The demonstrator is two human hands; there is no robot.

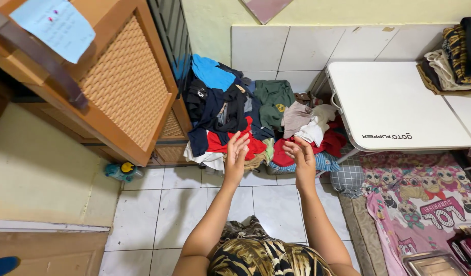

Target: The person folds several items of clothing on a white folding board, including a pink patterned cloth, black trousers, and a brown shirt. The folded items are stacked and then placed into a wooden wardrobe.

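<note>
Both my arms reach forward over a heap of mixed clothes [245, 115] on the white tiled floor. My left hand [236, 153] is held out with fingers spread, palm turned inward, just above a red garment [230, 143]. My right hand [301, 155] is also empty with fingers apart, hovering over another red garment [331, 143] and a striped blue one [325, 162]. Neither hand touches the clothes. The heap also holds a blue shirt [211, 72], a dark green shirt [273, 96], black items and a white piece [312, 130].
A wooden cabinet with a woven-cane door [125, 82] stands at the left, a small teal bottle [120, 171] at its foot. A white folding table [394, 105] at the right carries folded clothes [453, 53]. A pink cartoon-print mat [424, 202] lies below it.
</note>
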